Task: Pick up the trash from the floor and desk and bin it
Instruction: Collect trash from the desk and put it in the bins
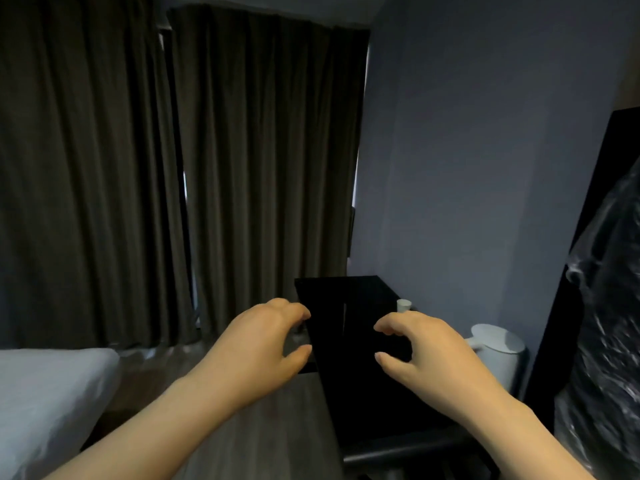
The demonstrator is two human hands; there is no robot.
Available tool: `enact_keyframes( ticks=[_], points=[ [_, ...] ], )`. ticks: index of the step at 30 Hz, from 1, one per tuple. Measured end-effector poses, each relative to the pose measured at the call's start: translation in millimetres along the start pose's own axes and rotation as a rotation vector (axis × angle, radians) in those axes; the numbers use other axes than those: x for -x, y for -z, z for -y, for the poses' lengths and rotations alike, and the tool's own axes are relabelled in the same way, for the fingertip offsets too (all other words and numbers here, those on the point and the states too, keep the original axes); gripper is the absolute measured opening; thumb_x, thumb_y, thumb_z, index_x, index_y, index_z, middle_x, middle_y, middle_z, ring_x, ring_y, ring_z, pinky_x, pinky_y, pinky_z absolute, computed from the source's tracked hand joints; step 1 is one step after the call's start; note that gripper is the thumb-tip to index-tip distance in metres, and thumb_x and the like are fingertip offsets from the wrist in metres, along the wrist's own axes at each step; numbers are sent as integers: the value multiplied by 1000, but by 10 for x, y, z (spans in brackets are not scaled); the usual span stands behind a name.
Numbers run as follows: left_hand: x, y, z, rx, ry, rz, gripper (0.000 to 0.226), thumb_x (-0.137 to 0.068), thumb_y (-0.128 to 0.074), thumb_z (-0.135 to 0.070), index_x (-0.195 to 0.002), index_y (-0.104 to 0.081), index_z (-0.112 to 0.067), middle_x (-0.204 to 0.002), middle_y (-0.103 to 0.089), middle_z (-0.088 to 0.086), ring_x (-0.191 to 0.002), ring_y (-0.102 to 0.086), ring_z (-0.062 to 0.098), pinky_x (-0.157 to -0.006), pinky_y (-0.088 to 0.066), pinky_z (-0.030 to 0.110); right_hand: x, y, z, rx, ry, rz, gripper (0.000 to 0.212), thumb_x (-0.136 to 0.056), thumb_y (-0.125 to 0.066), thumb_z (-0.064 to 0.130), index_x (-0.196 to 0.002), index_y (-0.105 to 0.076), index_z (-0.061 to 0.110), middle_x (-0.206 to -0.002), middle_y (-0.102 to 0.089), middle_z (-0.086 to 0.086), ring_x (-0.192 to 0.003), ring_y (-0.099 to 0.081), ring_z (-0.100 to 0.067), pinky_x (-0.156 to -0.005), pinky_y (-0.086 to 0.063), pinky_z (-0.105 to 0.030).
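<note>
Cup, small, white, likely trash: upright on black desk, far end, near wall. Probably paper, so light and crushable; pinch sides gently. My left hand and right hand hover over desk, fingers loosely curled, grasping nothing. White kettle crowds right side. Bed left. No bin visible.

black desk runs along the right-hand wall, top dark and a bit glossy; small white cup stands upright near its far end, close to the wall; dark wood-plank floor stretches left of the desk
</note>
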State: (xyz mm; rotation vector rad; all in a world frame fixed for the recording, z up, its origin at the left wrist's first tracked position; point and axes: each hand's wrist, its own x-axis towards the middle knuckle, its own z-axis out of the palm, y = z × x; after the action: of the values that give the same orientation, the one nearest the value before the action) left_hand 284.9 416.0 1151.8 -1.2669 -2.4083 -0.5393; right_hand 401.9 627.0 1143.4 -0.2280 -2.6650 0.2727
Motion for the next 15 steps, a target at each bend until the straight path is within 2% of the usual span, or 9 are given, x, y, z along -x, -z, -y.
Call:
enact_keyframes(
  ticks=[7, 11, 15],
  points=[
    [-986, -576, 884, 72, -94, 40, 47, -87, -56, -44, -131, -48, -31, -124, -54, -14, -111, -53, 2, -94, -44, 19, -992, -664, -261, 23, -101, -8, 35, -83, -60, 45, -118, -56, 40, -110, -56, 24, -95, -47, 8, -68, -36, -7],
    [-1621, -843, 1409, 104, -173, 80, 48, -86, -57, -43, -132, -49, -30, -121, -56, -13, -109, -53, 2, -92, -44, 17, -1584, -975, -386, 16, -196, 14, 37, -83, -62, 46, -120, -56, 40, -112, -56, 22, -99, -49, 7, -74, -37, -9],
    [-2187, -1195, 1823, 146, -244, 121, 49, -86, -57, -44, -133, -48, -30, -123, -55, -14, -110, -52, 2, -93, -43, 16, -2009, -1285, -573, 19, -294, 17, 38, -82, -64, 46, -119, -56, 41, -112, -56, 23, -95, -49, 9, -69, -36, -4]
  ],
)
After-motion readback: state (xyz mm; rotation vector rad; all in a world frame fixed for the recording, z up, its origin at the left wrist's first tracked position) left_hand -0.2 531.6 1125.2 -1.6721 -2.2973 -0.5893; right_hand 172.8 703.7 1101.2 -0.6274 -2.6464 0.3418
